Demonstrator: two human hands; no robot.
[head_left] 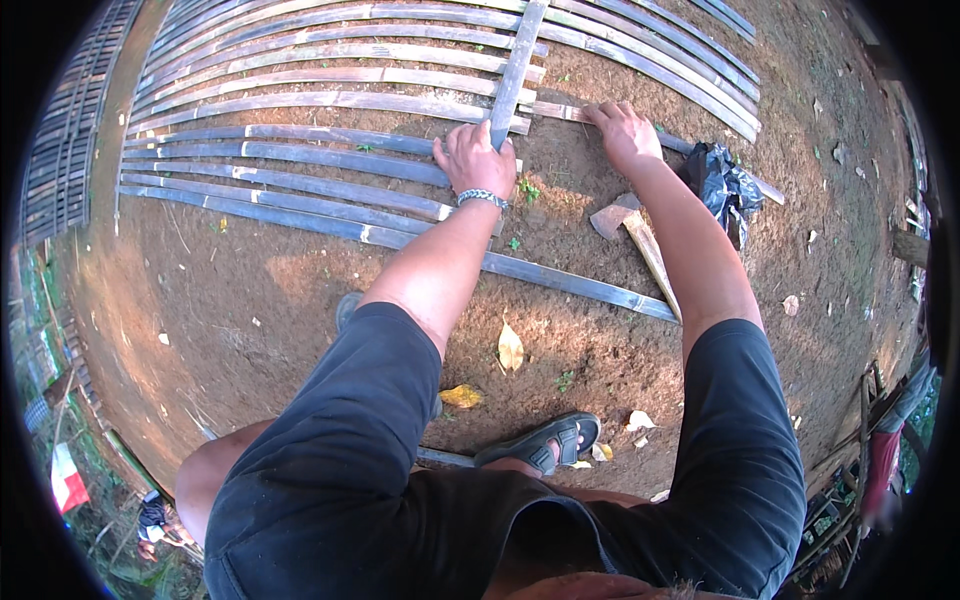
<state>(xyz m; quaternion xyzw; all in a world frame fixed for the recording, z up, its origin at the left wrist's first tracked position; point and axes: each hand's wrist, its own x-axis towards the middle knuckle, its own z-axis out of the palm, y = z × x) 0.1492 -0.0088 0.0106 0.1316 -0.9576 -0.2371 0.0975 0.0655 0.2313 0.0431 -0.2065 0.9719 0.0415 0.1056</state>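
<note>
Split bamboo slats [330,101] lie in rows on the bare soil, with a grey bamboo crosspiece [519,70] laid over their ends. My left hand [472,162], a bracelet at its wrist, is closed at the crosspiece's near end; its fingertips are partly hidden. To its right, my right hand [624,137] has its fingers bent over a bamboo slat [556,110] that runs rightward beneath the forearm. Below that forearm lies a hatchet [650,245] with a pale wooden handle. A crumpled black plastic bag [722,182] sits on the slat's right part.
A longer bamboo slat [580,287] crosses the ground in front of me. My sandalled foot [545,445] stands near dry leaves [510,347]. Dark slatted panels [65,130] are at the far left, and a person in red [880,470] is at the right rim.
</note>
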